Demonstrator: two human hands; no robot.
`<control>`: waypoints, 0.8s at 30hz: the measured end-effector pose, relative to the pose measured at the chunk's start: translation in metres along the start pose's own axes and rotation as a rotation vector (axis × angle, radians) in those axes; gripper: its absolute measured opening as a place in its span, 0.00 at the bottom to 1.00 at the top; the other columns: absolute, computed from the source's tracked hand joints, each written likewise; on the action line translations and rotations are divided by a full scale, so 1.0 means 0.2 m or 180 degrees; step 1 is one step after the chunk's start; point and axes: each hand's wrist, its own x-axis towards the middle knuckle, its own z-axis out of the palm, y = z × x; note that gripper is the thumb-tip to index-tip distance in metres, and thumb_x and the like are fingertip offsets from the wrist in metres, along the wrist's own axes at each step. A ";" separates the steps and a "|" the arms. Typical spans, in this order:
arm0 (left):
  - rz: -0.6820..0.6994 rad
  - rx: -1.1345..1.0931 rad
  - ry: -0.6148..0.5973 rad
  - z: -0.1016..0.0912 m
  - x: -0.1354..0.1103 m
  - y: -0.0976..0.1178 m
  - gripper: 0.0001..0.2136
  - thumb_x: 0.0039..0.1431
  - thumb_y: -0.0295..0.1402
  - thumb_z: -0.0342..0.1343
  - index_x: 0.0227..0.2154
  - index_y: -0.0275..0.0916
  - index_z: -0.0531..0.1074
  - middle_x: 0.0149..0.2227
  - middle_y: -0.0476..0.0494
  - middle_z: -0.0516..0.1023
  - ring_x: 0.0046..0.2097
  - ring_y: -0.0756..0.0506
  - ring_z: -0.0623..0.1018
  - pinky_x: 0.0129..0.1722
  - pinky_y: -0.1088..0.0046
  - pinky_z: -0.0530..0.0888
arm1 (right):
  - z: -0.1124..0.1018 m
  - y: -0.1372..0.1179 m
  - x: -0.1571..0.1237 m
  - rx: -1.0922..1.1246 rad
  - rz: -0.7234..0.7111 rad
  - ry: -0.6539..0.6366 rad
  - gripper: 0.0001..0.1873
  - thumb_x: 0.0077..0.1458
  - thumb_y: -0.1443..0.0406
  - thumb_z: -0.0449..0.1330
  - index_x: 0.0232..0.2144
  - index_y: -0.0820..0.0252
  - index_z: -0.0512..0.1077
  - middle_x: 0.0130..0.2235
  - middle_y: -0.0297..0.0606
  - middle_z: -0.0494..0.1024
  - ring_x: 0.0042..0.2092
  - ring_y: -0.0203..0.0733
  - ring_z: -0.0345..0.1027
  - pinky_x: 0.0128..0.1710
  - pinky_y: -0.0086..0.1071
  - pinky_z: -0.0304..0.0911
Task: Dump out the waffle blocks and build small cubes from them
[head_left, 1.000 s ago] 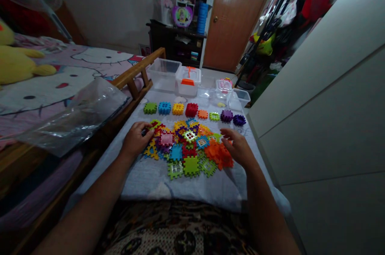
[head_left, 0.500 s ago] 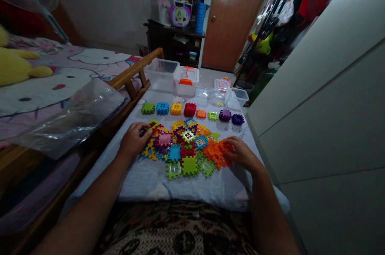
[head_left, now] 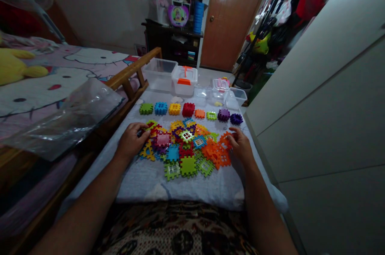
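Note:
A heap of colourful plastic interlocking tiles lies on the cloth-covered table (head_left: 141,187). My left hand (head_left: 130,142) rests at the heap's left edge, fingers bent and thumb apart, close to a yellow-green tile (head_left: 152,124) and a yellow tile (head_left: 147,152). On the right side, my right hand (head_left: 241,146) pinches the edge of an orange tile (head_left: 225,138) between thumb and fingers. More orange tiles (head_left: 212,151) lie beside it. Near me in the heap are a solid green tile (head_left: 188,166), a blue tile (head_left: 173,152) and a pink tile (head_left: 163,140).
Behind the heap runs a row of sorted stacks, among them green (head_left: 146,108), blue (head_left: 161,108), red (head_left: 188,109) and purple (head_left: 223,115). Clear plastic boxes (head_left: 161,74) stand farther back. A wooden bed rail (head_left: 135,68) borders the left, a white cabinet (head_left: 315,114) the right.
My right hand has shifted slightly up and right, drawing an orange tile toward the heap's right edge. My left hand stays nearly in place.

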 end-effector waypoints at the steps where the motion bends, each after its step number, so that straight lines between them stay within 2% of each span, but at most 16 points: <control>1: 0.0001 0.0006 -0.0002 0.00 0.00 0.00 0.15 0.56 0.46 0.52 0.36 0.39 0.74 0.42 0.40 0.75 0.46 0.40 0.75 0.51 0.62 0.72 | 0.01 0.01 0.00 -0.0007 -0.0003 -0.0010 0.21 0.56 0.58 0.55 0.50 0.61 0.70 0.32 0.37 0.76 0.31 0.41 0.69 0.33 0.34 0.64; 4: -0.0004 0.0002 -0.0002 0.00 0.00 0.00 0.16 0.56 0.46 0.52 0.36 0.39 0.74 0.42 0.40 0.75 0.46 0.40 0.75 0.50 0.62 0.72 | 0.03 0.03 0.01 -0.0170 -0.0195 0.0039 0.24 0.55 0.58 0.55 0.52 0.61 0.69 0.43 0.44 0.78 0.39 0.45 0.71 0.40 0.38 0.66; 6: -0.0006 -0.0007 0.0011 0.00 0.00 0.00 0.16 0.56 0.46 0.52 0.36 0.39 0.74 0.42 0.40 0.75 0.46 0.40 0.75 0.51 0.61 0.72 | 0.01 0.04 0.01 -0.0461 -0.0415 0.0174 0.23 0.54 0.59 0.55 0.51 0.61 0.70 0.48 0.48 0.76 0.45 0.48 0.70 0.46 0.42 0.64; 9: -0.0019 -0.0006 -0.0007 0.00 -0.01 0.01 0.16 0.56 0.46 0.51 0.36 0.39 0.74 0.43 0.40 0.75 0.47 0.39 0.75 0.51 0.61 0.72 | -0.04 0.06 -0.01 -0.1014 -0.0545 0.0209 0.20 0.52 0.60 0.56 0.46 0.62 0.72 0.44 0.48 0.76 0.45 0.50 0.68 0.49 0.44 0.62; 12: -0.0057 0.0009 -0.0042 0.00 0.00 0.01 0.16 0.56 0.46 0.51 0.37 0.39 0.74 0.43 0.39 0.75 0.47 0.39 0.75 0.51 0.61 0.72 | -0.05 0.08 -0.04 -0.1574 -0.0323 -0.0040 0.17 0.50 0.57 0.60 0.40 0.61 0.73 0.38 0.45 0.75 0.41 0.50 0.66 0.45 0.42 0.61; 16: -0.0063 0.0012 -0.0018 0.00 0.00 0.00 0.16 0.55 0.46 0.52 0.36 0.40 0.74 0.43 0.40 0.75 0.47 0.40 0.75 0.51 0.62 0.72 | -0.03 0.09 -0.06 -0.2045 -0.0122 -0.0173 0.15 0.49 0.53 0.61 0.32 0.58 0.71 0.36 0.43 0.74 0.39 0.48 0.64 0.42 0.40 0.59; 20: -0.0036 -0.0005 0.0005 0.01 0.00 0.00 0.15 0.55 0.46 0.52 0.36 0.40 0.74 0.43 0.41 0.75 0.47 0.40 0.75 0.52 0.62 0.72 | 0.00 0.09 -0.04 -0.1850 -0.0118 -0.0091 0.13 0.49 0.54 0.61 0.28 0.57 0.68 0.34 0.41 0.73 0.37 0.46 0.63 0.40 0.38 0.57; 24: -0.0023 -0.0001 -0.0001 0.00 0.00 0.00 0.14 0.55 0.45 0.52 0.35 0.41 0.74 0.43 0.41 0.75 0.48 0.39 0.75 0.53 0.62 0.72 | 0.00 0.07 -0.03 -0.1137 -0.0030 0.0018 0.11 0.48 0.56 0.60 0.25 0.56 0.65 0.29 0.36 0.71 0.32 0.42 0.63 0.34 0.35 0.57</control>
